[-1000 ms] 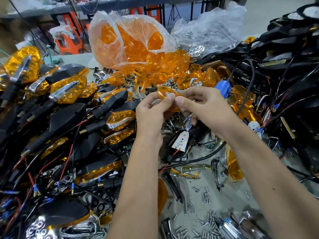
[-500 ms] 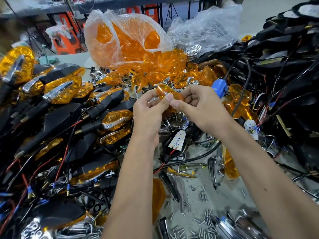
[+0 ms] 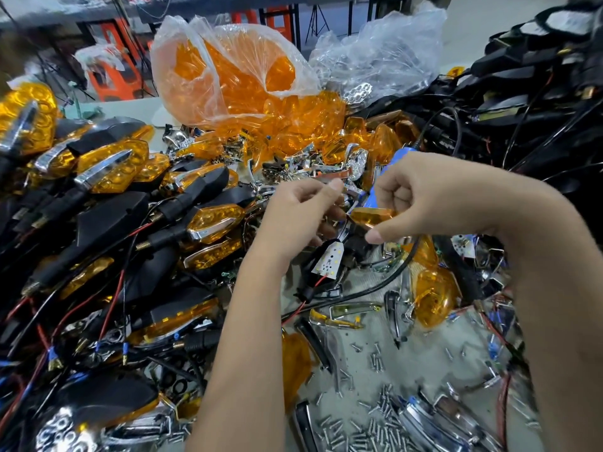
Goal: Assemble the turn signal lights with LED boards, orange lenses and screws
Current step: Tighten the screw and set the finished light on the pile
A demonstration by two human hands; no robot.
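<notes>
Orange lens [image 3: 372, 216] is pinched in my right hand [image 3: 421, 197], long axis roughly level, tip pointing left at my left hand [image 3: 303, 207]. Left fingers are curled, maybe pinching something small, honestly can't tell. LED board [image 3: 328, 263] sits just below both hands in its black housing, closer to the left. Loose screws [image 3: 375, 419] nearer me, black cable [image 3: 391, 275] snaking through the gap could snag.
</notes>
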